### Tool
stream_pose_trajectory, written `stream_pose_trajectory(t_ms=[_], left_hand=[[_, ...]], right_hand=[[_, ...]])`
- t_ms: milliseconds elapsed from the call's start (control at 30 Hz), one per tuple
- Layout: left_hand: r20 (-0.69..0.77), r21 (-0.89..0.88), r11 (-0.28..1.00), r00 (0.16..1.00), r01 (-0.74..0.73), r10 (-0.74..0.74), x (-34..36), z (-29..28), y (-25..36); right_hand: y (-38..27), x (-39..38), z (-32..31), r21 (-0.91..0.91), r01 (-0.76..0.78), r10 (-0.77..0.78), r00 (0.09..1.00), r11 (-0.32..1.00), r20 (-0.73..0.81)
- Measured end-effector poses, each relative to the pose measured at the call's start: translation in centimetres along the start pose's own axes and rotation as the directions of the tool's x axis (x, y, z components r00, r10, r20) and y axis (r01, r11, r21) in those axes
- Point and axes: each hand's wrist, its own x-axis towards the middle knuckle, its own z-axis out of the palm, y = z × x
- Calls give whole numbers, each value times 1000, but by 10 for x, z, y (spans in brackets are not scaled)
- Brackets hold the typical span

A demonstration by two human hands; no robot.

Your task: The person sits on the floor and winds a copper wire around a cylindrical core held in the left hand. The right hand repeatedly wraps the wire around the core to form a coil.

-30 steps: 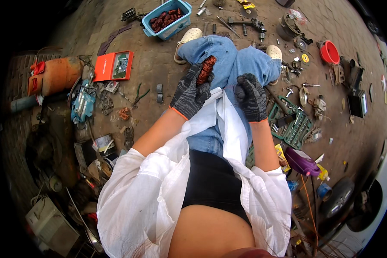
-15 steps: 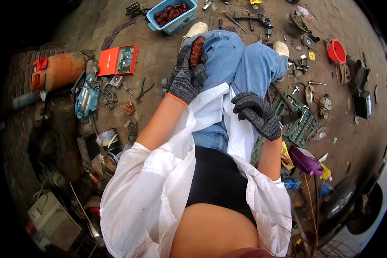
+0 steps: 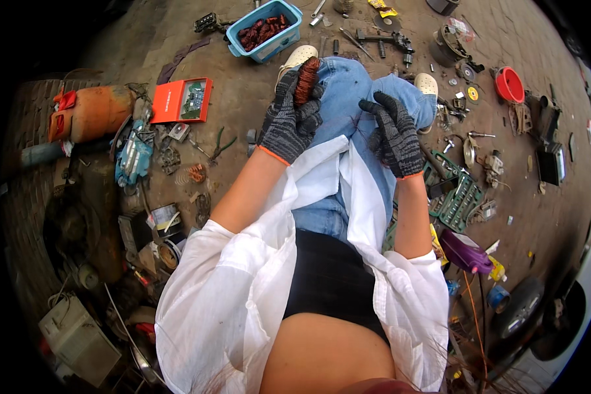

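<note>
In my left hand (image 3: 287, 121), gloved in dark grey knit with an orange cuff, is a reddish-brown bundle of wound copper wire (image 3: 306, 80). The bundle stands upright between fingers and thumb, above my left knee. My right hand (image 3: 395, 136), in a matching glove, is over my right thigh with its fingers stretched and apart, holding nothing. Past my left shoe, a light blue plastic basin (image 3: 294, 33) contains several similar dark red-brown bundles (image 3: 262, 33).
On the left are a red box (image 3: 169, 102), an orange gas cylinder (image 3: 102, 111) and green-handled pliers (image 3: 223, 146). A green socket-set case (image 3: 461, 202), a purple bottle (image 3: 463, 249) and a red bowl (image 3: 509, 85) lie on the right. Metal parts and tools are scattered ahead.
My right hand has lifted forward and its curled fingers have straightened out. The left hand keeps its grip on the wire bundle and has shifted only slightly. The view has tilted a little.
</note>
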Motion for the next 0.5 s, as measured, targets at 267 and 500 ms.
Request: stream_pose_trajectory(t_ms=[267,500], left_hand=[[30,25,999,999,-32,31,2,17,8],[186,72,994,980,-87,73,3,42,32]], right_hand=[[1,5,7,225,-229,136,922,947,363],[-24,-1,4,192,-180,69,877,965,475]])
